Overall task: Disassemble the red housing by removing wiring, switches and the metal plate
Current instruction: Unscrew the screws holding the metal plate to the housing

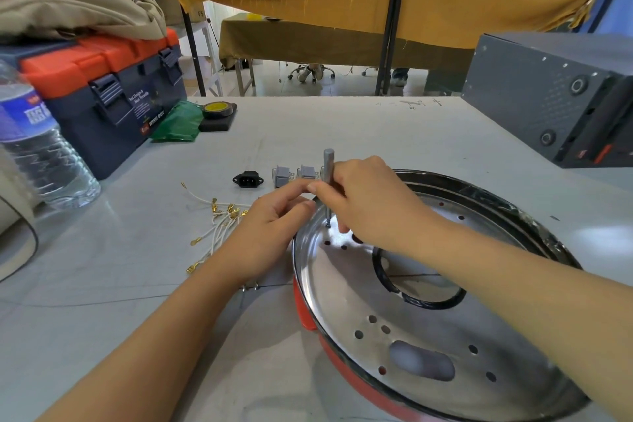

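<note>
The red housing point(305, 313) lies on the table at the right, its round shiny metal plate point(404, 329) facing up. My right hand point(366, 202) grips a grey screwdriver point(328, 168) held upright, its tip on a screw near the plate's far left rim. My left hand point(270, 229) rests at the housing's left rim, its fingers touching the rim beside the screwdriver shaft. On the table behind lie two grey switches point(282, 175), a black power socket point(247, 179) and a bundle of white wires point(219, 223) with brass terminals.
A blue and orange toolbox point(113, 92) stands at the back left, with a water bottle point(37, 144) in front of it. Yellow tape point(219, 109) and a green bag point(180, 123) lie nearby. A grey metal box point(561, 96) sits at the back right.
</note>
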